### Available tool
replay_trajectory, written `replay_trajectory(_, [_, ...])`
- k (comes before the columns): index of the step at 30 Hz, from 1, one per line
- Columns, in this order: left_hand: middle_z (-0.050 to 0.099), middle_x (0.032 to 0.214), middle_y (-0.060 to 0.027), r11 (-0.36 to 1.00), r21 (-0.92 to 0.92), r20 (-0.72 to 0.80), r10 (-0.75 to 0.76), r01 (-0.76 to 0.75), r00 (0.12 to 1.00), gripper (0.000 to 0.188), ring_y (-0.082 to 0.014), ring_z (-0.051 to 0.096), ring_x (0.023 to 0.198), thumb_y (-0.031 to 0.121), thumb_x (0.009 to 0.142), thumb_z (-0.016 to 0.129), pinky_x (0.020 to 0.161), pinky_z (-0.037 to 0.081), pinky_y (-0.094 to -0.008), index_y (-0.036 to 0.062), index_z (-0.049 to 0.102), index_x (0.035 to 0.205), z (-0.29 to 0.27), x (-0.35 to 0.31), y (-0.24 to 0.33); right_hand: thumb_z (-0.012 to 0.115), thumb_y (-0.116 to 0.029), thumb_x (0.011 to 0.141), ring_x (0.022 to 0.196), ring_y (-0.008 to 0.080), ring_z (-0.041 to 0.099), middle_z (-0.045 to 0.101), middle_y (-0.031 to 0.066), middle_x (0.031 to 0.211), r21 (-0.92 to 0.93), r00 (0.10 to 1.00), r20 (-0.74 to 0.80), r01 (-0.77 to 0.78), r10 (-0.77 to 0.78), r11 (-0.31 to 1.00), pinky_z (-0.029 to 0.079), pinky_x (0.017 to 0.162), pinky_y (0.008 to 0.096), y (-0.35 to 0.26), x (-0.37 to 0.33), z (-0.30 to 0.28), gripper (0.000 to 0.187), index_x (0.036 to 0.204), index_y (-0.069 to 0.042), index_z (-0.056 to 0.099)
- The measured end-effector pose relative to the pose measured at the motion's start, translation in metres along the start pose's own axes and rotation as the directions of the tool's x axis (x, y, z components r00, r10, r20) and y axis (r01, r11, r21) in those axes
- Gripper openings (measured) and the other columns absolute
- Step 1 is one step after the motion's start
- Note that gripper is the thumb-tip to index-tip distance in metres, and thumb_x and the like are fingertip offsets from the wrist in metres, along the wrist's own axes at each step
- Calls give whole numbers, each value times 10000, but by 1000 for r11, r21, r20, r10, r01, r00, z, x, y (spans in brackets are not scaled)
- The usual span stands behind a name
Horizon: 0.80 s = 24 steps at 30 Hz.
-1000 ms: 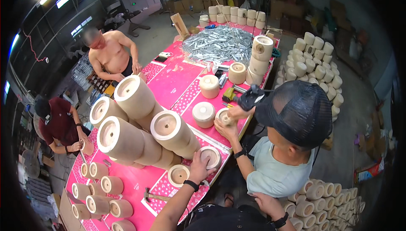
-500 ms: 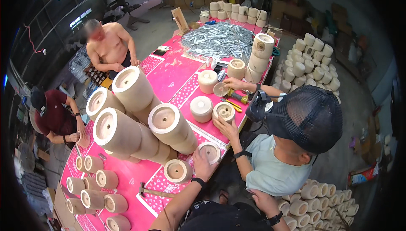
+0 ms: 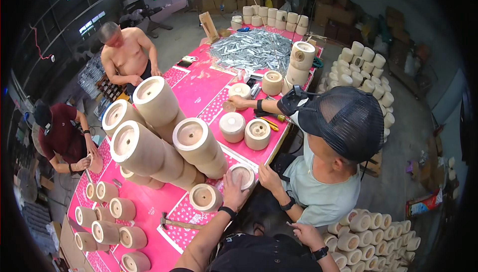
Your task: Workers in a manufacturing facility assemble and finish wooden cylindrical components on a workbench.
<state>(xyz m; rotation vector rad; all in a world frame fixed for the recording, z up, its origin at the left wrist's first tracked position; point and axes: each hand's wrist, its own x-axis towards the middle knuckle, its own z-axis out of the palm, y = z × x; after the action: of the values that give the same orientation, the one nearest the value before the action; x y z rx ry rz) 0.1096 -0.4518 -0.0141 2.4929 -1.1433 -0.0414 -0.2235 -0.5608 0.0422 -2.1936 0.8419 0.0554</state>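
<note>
My left hand [image 3: 233, 192] reaches over the pink table, fingers stretched out against a round wooden block [image 3: 243, 176] with a recessed top and a small centre hole. The fingers lie on its near-left side and top. Beside that hand, to the left, another hollowed wooden block [image 3: 205, 197] stands upright. A hammer [image 3: 180, 223] with a wooden handle lies further left on the table. My right hand [image 3: 308, 236] is off the table, low at the right, its fingers closed in a pinch. A small greyish piece seems to poke from the fingertips, too small to name.
Tall stacks of wooden blocks [image 3: 149, 147] rise left of my left hand. A co-worker in a dark cap [image 3: 343, 122] stands close at my right. Two more people work across the table. A metal-parts heap [image 3: 256, 48] lies at the far end; piled blocks [image 3: 371, 237] sit at lower right.
My left hand has moved slightly left, its fingers still at the block. The co-worker at right has let go of a block and drawn that hand back toward the table edge.
</note>
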Motion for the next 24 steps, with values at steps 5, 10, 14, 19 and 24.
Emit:
replay_trajectory(5, [169, 1556, -233, 998, -55, 32, -29, 31, 999, 752, -485, 186, 1414, 346, 737, 787, 1120, 302, -539, 150, 478, 1394, -2, -1, -8, 632, -200, 875, 814, 326, 685, 706, 138, 867, 126, 999, 23, -48, 45, 991, 538, 734, 416, 9, 2, 9, 261, 1119, -120, 680])
replay_trajectory(10, [167, 1551, -250, 998, -59, 1, 2, -2, 1000, 717, -486, 207, 1410, 357, 749, 780, 1111, 310, -546, 132, 499, 1369, -7, -14, -15, 628, -126, 885, 708, 219, 703, 711, 112, 799, 255, 995, 90, -57, 35, 965, 544, 673, 331, 3, 8, 11, 256, 1132, -83, 681])
replay_trajectory(14, [201, 1520, -289, 996, -92, 15, 17, -16, 1000, 686, -492, 259, 1385, 321, 749, 791, 1124, 309, -507, 89, 522, 1336, -23, -38, -16, 614, -135, 893, 714, 215, 703, 711, 105, 794, 331, 987, 162, -57, 3, 942, 544, 680, 329, 5, 18, 21, 256, 1135, -86, 681])
replay_trajectory(19, [229, 1508, -286, 979, -193, 33, -54, 59, 998, 642, -453, 295, 1385, 267, 759, 779, 1125, 328, -469, 62, 540, 1318, -49, -71, -12, 580, -124, 924, 732, 147, 696, 716, 70, 840, 200, 948, 309, 15, -78, 980, 546, 690, 277, -4, 36, 29, 299, 1206, -47, 643])
replay_trajectory(24, [327, 1451, -317, 973, -203, -16, -117, 111, 993, 542, -480, 402, 1305, 216, 796, 744, 1096, 372, -468, 57, 566, 1282, -65, -116, -28, 567, -120, 929, 744, 162, 693, 711, 72, 830, 165, 878, 405, 204, -255, 965, 545, 699, 303, -9, 56, 50, 291, 1204, -48, 631])
